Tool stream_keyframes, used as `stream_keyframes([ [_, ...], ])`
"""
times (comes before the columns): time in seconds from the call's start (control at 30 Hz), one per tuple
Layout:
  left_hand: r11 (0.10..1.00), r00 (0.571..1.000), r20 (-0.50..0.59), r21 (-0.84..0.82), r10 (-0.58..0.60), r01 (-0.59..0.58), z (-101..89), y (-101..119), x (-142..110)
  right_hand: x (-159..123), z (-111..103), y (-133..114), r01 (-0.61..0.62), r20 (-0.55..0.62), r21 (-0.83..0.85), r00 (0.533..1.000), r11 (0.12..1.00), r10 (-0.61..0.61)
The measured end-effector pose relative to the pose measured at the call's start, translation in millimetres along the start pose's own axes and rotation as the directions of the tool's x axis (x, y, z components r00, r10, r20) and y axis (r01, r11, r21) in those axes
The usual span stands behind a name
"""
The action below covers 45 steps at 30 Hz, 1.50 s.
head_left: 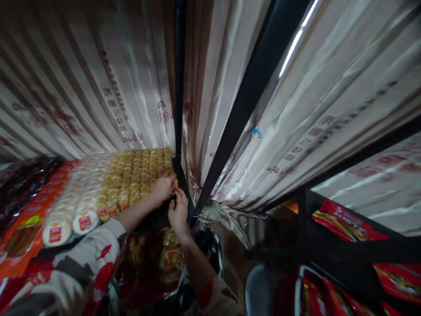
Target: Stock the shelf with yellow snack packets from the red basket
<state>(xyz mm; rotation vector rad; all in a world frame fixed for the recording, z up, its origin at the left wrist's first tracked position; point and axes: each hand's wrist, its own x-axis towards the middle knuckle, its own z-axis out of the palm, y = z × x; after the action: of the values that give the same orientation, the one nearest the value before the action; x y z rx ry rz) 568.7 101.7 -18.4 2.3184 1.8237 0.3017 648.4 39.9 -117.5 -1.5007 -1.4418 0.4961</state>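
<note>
My left hand (163, 188) reaches over the right end of the rows of small yellow wrapped snack packets (134, 173), its fingers bent. Close beside it, my right hand (178, 211) comes up from below, thumb and fingers drawn together. Between the fingertips of both hands is a small yellow-orange snack packet (176, 183), partly covered by the fingers. The rows lie on a dark shelf (161, 216) whose edge passes under my left forearm.
Left of the rows are white round cakes (57, 231) in clear wrap, orange packages (24, 239) and dark packets (24, 188). Red packages (345, 221) lie on a rack at right. A black post (241, 103) slants before the printed curtain (131, 79). Below stands a bag-lined bin (213, 245).
</note>
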Motion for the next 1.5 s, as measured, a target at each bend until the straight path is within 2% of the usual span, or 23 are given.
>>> stream_keyframes([
  [0.13,0.993,0.999,-0.012,0.112,-0.033,0.034,1.9,1,0,1,-1,0,0.021,-0.009,0.005,1.0,1.0,-0.021],
  [0.33,0.982,1.0,0.009,0.187,0.026,-0.027,4.2,-1,-1,-1,0,-2,0.043,0.026,-0.054,0.999,0.998,-0.042],
  [0.53,0.982,0.999,0.043,0.186,0.008,-0.016,-0.3,2,2,-2,-1,-4,0.046,0.038,-0.086,0.998,0.995,-0.043],
  [0.73,0.977,0.998,0.004,0.205,0.055,-0.055,2.5,2,1,-2,-2,-6,0.061,0.032,-0.102,0.998,0.993,-0.058],
  [0.87,0.978,0.999,0.027,0.201,0.041,-0.046,2.8,2,2,-2,-1,-6,0.063,0.018,-0.078,0.998,0.995,-0.062],
  [1.1,0.98,0.999,-0.012,0.195,0.032,-0.029,-3.8,9,-9,-2,2,2,0.074,-0.013,-0.062,0.997,0.995,-0.075],
  [1.2,0.981,0.997,-0.069,0.193,0.029,-0.015,-3.7,12,-18,-2,2,6,0.084,-0.009,-0.057,0.996,0.995,-0.084],
  [1.3,0.99,0.99,-0.124,0.134,0.067,-0.051,-1.1,16,-34,0,0,9,0.098,-0.006,-0.018,0.995,0.995,-0.098],
  [1.4,0.993,0.983,-0.146,-0.006,0.115,-0.117,6.3,17,-64,-1,-8,8,0.122,-0.011,0.061,0.993,0.991,-0.122],
  [1.5,0.966,0.975,-0.148,-0.174,0.167,-0.192,21.8,10,-107,-15,-18,3,0.131,0.001,0.184,0.991,0.974,-0.134],
])
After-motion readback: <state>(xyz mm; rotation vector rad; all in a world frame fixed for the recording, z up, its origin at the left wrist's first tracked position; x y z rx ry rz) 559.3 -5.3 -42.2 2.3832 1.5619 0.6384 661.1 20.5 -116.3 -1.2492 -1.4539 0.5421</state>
